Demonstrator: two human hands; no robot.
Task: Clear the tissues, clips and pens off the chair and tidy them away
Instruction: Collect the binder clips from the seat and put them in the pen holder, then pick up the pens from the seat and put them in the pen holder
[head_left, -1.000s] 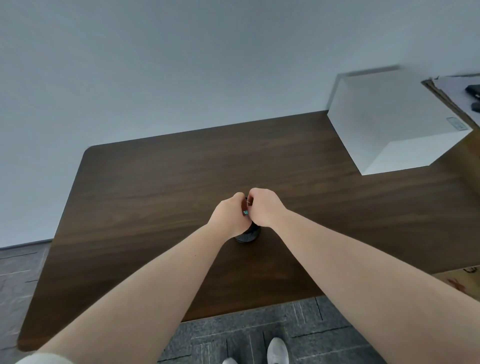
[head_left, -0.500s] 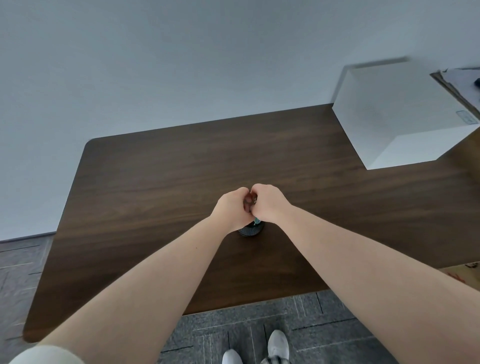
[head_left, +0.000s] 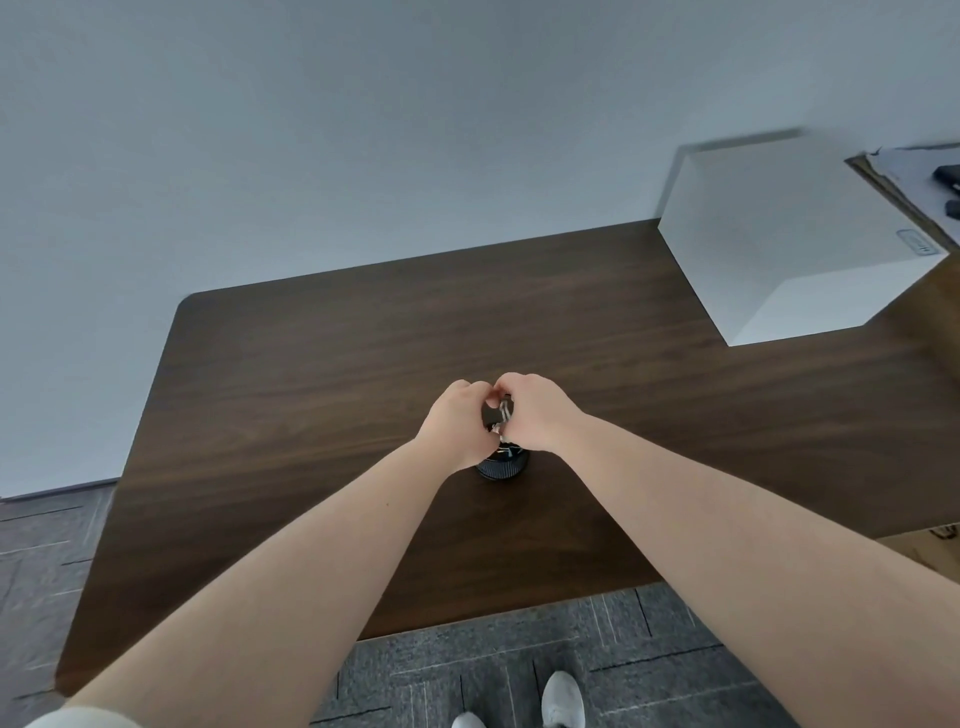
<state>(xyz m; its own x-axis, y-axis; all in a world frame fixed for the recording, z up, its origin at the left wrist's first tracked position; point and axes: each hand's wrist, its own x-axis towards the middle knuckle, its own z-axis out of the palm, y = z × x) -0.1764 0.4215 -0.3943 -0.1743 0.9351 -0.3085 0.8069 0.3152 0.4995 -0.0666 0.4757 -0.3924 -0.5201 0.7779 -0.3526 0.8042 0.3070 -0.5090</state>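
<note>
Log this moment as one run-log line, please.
left hand + right hand: together on binder clips | over dark round holder | on brown table | white box untouched

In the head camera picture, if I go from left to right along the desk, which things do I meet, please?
Left hand → binder clips held between both hands, above a small dark pot → right hand → white box.

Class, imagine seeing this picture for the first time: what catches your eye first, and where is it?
Two bare hands, the left hand and the right hand, meet at the middle of the dark wooden table, pinching black binder clips above a small black pot. A white box sits at the table's far right corner.
</note>
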